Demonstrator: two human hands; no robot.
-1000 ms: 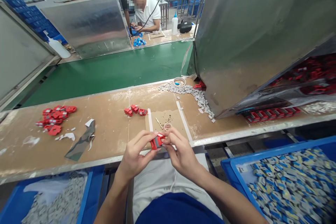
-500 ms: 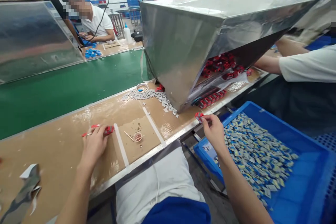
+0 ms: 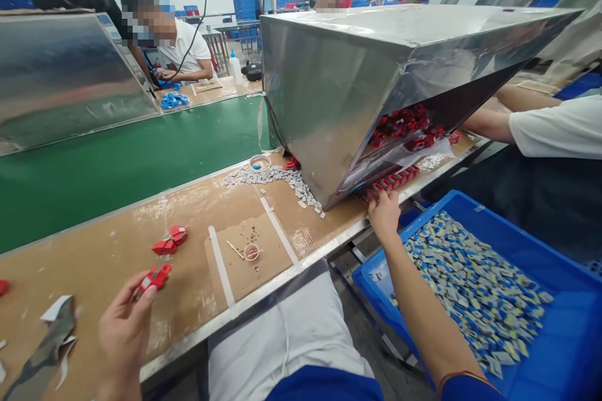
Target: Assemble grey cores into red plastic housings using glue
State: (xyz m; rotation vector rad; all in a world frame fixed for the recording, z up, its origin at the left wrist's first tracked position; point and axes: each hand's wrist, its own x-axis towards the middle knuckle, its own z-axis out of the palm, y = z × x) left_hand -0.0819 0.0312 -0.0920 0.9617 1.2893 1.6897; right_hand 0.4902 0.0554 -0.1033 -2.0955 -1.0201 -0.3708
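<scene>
My left hand (image 3: 128, 319) pinches a small red plastic part (image 3: 155, 277) with a grey patch, raised over the brown tabletop at the left. Just beyond it, two more red parts (image 3: 170, 240) lie touching each other. My right hand (image 3: 384, 215) is closed at the near end of a row of red plastic parts (image 3: 394, 180), under the metal hopper's open side. Its fingertips grip the red part at that end, mostly hidden by the fingers. More red parts (image 3: 408, 125) are heaped in the opening of the metal hopper (image 3: 329, 94).
Small grey pieces (image 3: 263, 175) are scattered at the hopper's foot, by a round lid (image 3: 260, 163). A tiny cup (image 3: 251, 252) and sticks sit on taped cardboard. A blue bin (image 3: 559, 319) of grey-blue pieces stands right. A co-worker's arm (image 3: 493, 122) reaches in behind the hopper.
My left hand has drawn back toward me, lifting one red part and leaving two behind. My right hand has carried its red part forward from the table's edge to the row under the hopper.
</scene>
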